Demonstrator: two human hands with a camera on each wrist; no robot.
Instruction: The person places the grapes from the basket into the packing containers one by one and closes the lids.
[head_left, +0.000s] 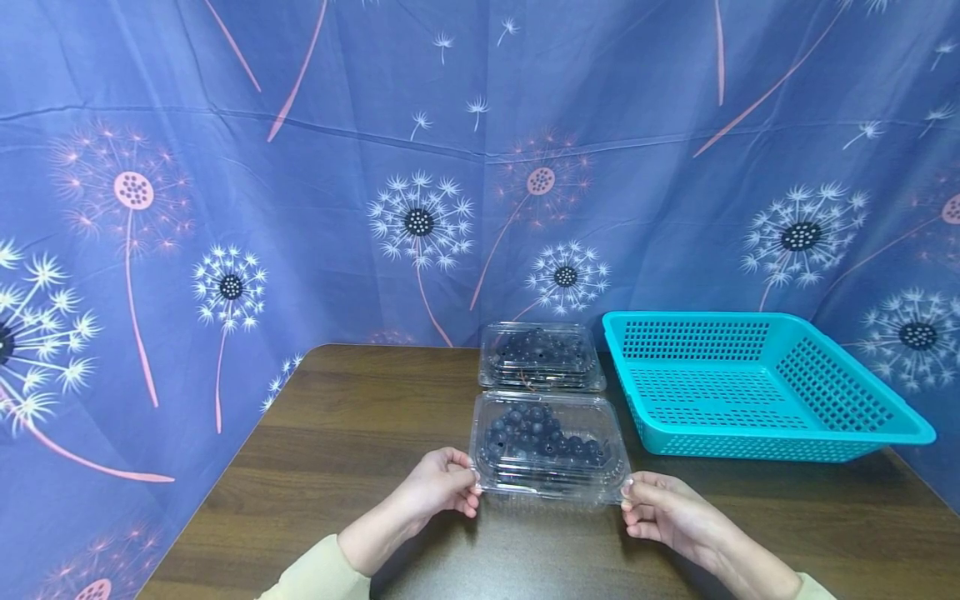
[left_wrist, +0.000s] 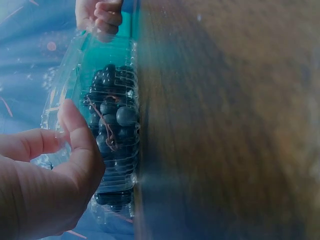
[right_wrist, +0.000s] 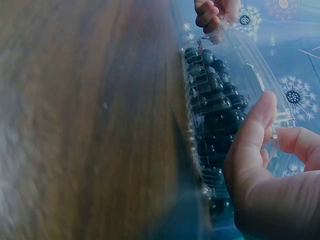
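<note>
A clear plastic clamshell box holding dark grapes sits on the table in front of me. My left hand pinches its near left corner at the rim between thumb and fingers. At the near right corner, my right hand pinches the rim the same way. The left wrist view shows a brown stem among the grapes behind the clear wall. The lid lies over the box; whether it is latched I cannot tell. Right behind stands a second clamshell box, also with dark grapes in it.
A turquoise plastic basket with perforated walls stands on the right, close beside the boxes. The brown wooden table reaches back to a blue dandelion-patterned cloth hanging behind and at the left.
</note>
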